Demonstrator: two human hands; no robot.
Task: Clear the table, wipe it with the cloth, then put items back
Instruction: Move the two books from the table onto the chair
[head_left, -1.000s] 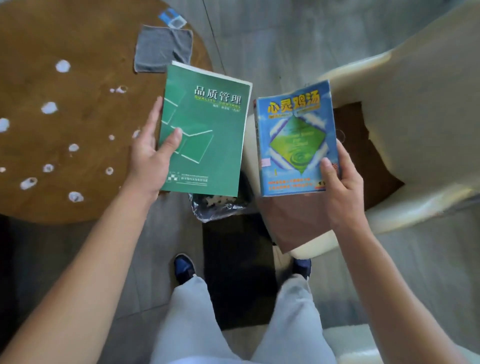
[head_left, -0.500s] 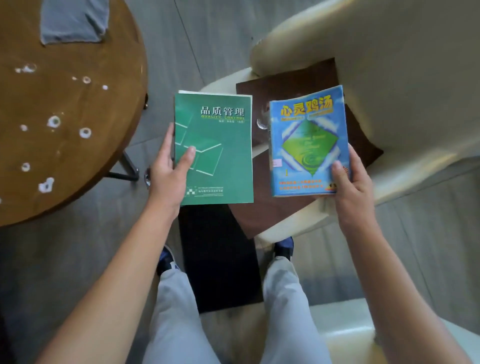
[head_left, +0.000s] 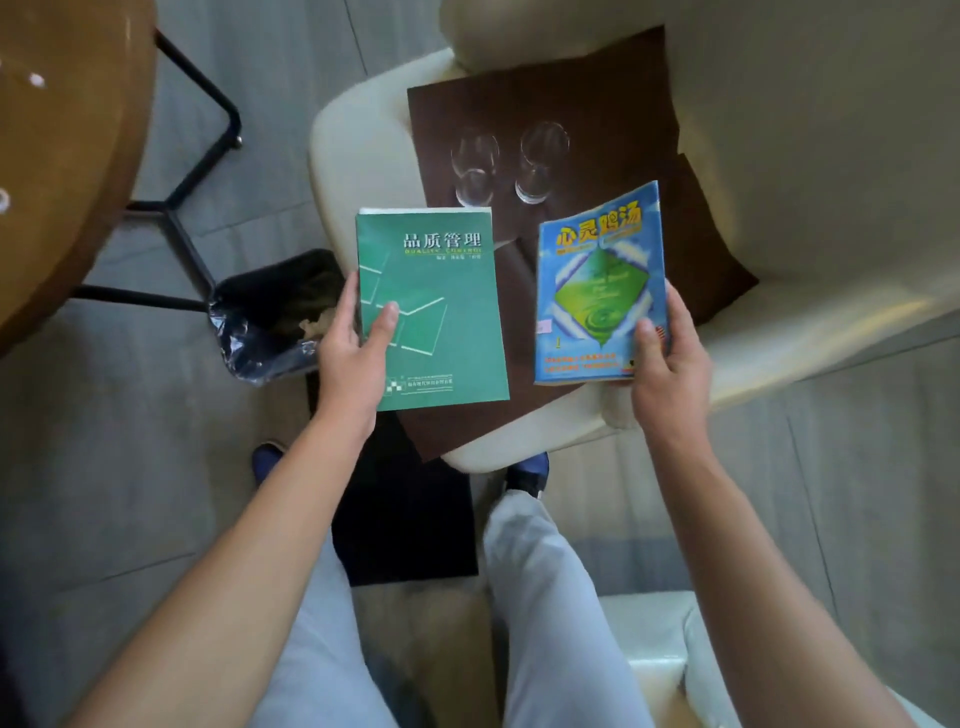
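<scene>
We hold a green paperback book (head_left: 434, 306) titled 品质管理 in our left hand (head_left: 353, 358), thumb on its cover, and a blue paperback book (head_left: 600, 283) titled 心灵鸡汤 in our right hand (head_left: 667, 358), both above a cream armchair (head_left: 358, 140). Two clear drinking glasses (head_left: 475, 166) stand on its brown cushion (head_left: 597, 104). A black-lined bin (head_left: 270, 317) sits beside the round wooden surface (head_left: 67, 156).

Both bare forearms reached forward, the left hand (head_left: 349, 358) and the right hand (head_left: 667, 366) each gripping a book's lower edge, thumb lying across the cover.
</scene>
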